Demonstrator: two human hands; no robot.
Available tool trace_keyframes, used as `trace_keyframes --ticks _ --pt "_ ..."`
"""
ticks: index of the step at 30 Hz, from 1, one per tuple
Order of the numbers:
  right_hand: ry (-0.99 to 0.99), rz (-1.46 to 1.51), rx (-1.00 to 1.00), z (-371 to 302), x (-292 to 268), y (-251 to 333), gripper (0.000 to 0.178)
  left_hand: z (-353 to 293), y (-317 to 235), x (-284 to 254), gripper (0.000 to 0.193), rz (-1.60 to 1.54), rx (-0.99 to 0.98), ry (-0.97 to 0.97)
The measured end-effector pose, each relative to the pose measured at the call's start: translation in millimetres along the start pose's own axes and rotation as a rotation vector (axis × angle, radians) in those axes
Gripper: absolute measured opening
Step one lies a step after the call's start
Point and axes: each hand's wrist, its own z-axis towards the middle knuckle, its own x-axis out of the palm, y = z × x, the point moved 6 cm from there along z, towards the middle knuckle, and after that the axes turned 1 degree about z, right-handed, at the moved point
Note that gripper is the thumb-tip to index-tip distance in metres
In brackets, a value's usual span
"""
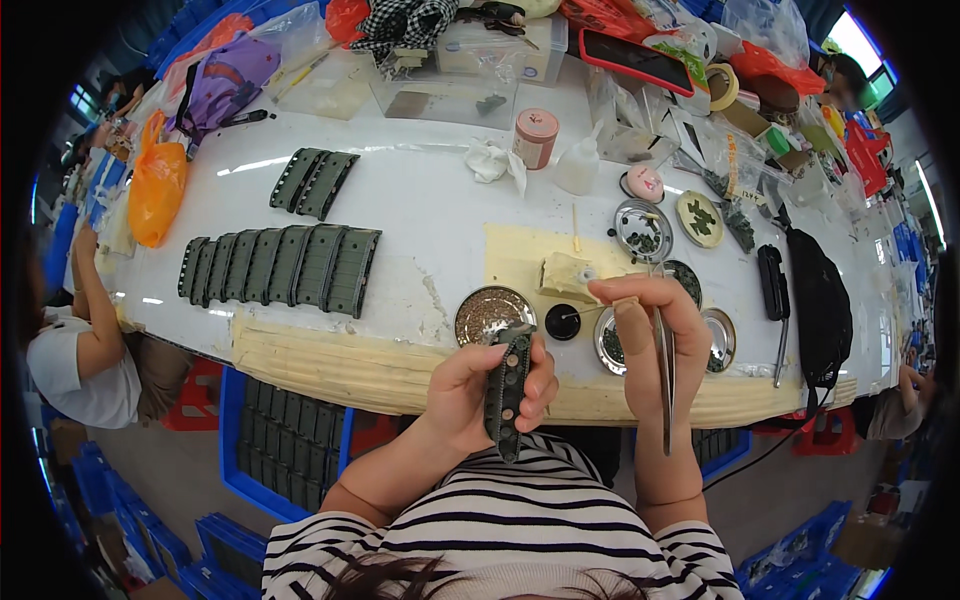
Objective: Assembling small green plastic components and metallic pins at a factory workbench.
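Pale padding [300, 355] edges the white table [420, 200], with a blue crate [229, 430] below it holding rows of dark green pieces, partly hidden by the table edge and the forearm. Over that edge, the left hand [465, 395] grips an elongated dark green piece [508, 390] upright between thumb and fingers, overlapping the bead dish [495, 310] behind. The right hand [665, 335] pinches a thin stick [590, 309] toward a small black pot [562, 321], its contents too dark to tell, and also keeps tweezers [668, 400] in its grasp; whether the stick touches the pot is unclear. That hand blocks parts of several round metal dishes. Beyond, a metal dish [642, 228] and a cream dish [699, 218] contain dark green bits. Joined green segments [280, 265] lie to the left, a black pouch [820, 300] to the right. Farther back, a pink jar [535, 138], clear box [440, 105] and red-edged phone [635, 62] crowd together; bags behind blur into the dim rim.
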Motion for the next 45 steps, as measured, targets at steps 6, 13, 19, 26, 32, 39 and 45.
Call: trace_keyframes --ticks 6,13,19,26,32,39,45 --pt "0.042 0.381 0.312 -11 19 -12 0.012 1 2 2 0.035 0.002 -0.011 0.027" --pt "0.045 0.388 0.344 -13 22 -13 0.011 0 3 0 0.038 -0.001 -0.004 0.04" --pt "0.056 0.35 0.32 -13 22 -11 0.01 0 4 0 0.037 -0.012 -0.008 0.042" --pt "-0.155 -0.006 0.148 1 -2 -23 0.005 -2 3 -1 0.035 -0.041 -0.014 0.042" --pt "-0.083 -0.622 -0.266 14 3 -19 0.013 0 3 -2 0.035 -0.04 -0.019 0.026" --pt "-0.194 -0.623 -0.368 9 -3 5 0.017 0 2 -2 0.035 -0.037 -0.007 0.016" --pt "-0.026 0.12 0.057 -8 8 -3 0.006 2 3 -1 0.036 -0.024 -0.015 0.029"
